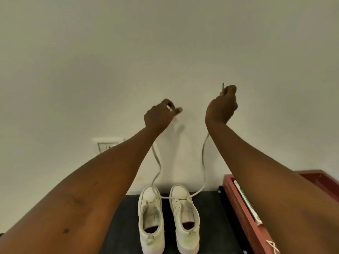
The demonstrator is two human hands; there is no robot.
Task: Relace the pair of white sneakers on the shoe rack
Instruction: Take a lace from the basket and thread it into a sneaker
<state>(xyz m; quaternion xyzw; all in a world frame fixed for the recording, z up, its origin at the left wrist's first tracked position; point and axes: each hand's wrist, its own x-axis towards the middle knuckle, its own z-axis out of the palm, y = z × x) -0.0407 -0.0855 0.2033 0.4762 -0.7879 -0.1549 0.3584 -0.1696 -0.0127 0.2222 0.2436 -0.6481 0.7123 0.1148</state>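
Note:
Two white sneakers stand side by side on the black top of the shoe rack (pixel 211 217), toes toward the wall: the left sneaker (pixel 151 222) and the right sneaker (pixel 185 220). One white lace (pixel 203 160) passes through the front eyelets of the right sneaker, and both of its ends rise up. High above the shoes, my left hand (pixel 158 116) pinches the left end. My right hand (pixel 221 107) is raised higher still and grips the right end, whose tip sticks up above the fingers. The left sneaker shows no lace.
A red-brown wooden box (pixel 238 208) with flat items inside sits to the right of the rack. A white wall switch plate (pixel 108 144) is on the pale wall behind my left arm.

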